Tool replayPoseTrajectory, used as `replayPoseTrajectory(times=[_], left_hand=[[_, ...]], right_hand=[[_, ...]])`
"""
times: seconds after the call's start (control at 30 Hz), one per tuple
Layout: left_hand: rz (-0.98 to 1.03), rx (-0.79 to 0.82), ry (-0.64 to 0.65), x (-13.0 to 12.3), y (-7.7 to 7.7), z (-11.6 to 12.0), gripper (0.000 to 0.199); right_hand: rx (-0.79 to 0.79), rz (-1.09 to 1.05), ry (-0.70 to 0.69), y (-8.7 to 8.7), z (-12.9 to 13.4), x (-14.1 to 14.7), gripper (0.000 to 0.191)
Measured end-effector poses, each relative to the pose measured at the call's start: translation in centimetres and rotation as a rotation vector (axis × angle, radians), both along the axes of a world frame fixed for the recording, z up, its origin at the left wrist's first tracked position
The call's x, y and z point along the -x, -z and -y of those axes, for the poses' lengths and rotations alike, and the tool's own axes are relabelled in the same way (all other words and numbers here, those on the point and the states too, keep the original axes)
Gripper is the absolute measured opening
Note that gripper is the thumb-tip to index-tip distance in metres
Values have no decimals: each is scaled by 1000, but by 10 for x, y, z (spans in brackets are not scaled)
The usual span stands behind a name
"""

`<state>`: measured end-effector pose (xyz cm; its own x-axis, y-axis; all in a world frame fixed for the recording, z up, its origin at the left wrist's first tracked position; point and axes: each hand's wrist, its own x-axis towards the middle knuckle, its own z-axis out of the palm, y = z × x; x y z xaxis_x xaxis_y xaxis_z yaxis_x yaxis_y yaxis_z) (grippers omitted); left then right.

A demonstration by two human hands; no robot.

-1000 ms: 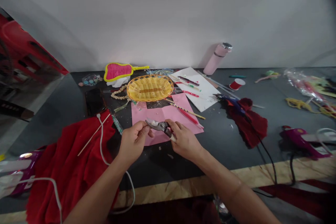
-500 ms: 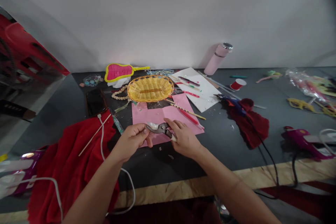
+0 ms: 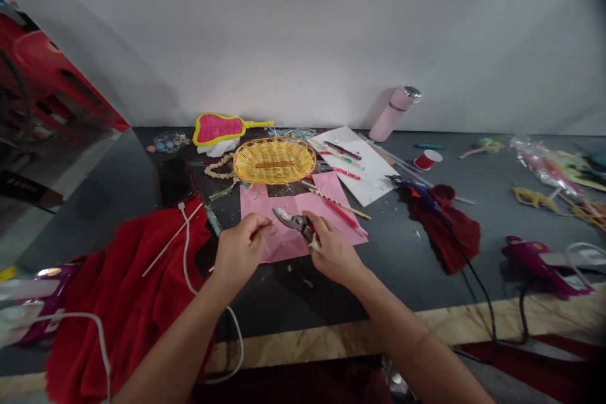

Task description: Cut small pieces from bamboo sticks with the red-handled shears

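My right hand [image 3: 335, 251] is wrapped round the handles of a pair of pruning shears [image 3: 298, 223], their dark curved jaws pointing left. Something whitish [image 3: 283, 214] shows at the blade. My left hand [image 3: 240, 247] is closed in a pinch just left of the jaws, on a thin pale stick [image 3: 273, 223]; most of its length is hidden by the hand. Beneath both hands lies a creased pink paper [image 3: 284, 247]. Just beyond it sits a yellow woven basket [image 3: 274, 164].
Left are a red cloth [image 3: 127, 290], another thin stick [image 3: 170, 243], a white cable and a phone [image 3: 175, 182]. Pencils and tubes lie on white paper [image 3: 374, 183]. Rightward are a glue gun [image 3: 419, 189] on dark red cloth, a ribbon spool [image 3: 428, 160] and a pink flask [image 3: 394, 115].
My left hand has drawn slightly back from the jaws, and the thin stick's ends now show. The shears stay in my right hand, their jaws more exposed. The view has shifted slightly.
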<state>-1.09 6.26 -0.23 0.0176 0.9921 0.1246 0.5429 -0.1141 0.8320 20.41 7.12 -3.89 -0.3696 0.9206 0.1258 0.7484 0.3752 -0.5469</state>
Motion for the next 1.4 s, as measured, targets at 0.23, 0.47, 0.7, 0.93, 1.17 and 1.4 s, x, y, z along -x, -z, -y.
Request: replayPoseTrajectory(times=[0.23, 0.47, 0.7, 0.93, 1.17, 1.4], left_hand=[[133, 100, 159, 2, -11, 0, 12], [267, 253, 197, 3, -16, -1, 13], [204, 226, 177, 6, -13, 1, 17], [454, 448, 372, 10, -16, -2, 22], [516, 525, 346, 10, -17, -3, 27], [252, 252, 182, 6, -12, -3, 23]], right_hand=[[-28, 45, -71, -1, -3, -5, 66], [7, -3, -78, -5, 0, -2, 63], [-2, 34, -37, -4, 1, 1, 59], [-47, 51, -147, 0, -7, -7, 69], [-9, 20, -158, -8, -2, -6, 65], [33, 3, -56, -8, 4, 0, 57]])
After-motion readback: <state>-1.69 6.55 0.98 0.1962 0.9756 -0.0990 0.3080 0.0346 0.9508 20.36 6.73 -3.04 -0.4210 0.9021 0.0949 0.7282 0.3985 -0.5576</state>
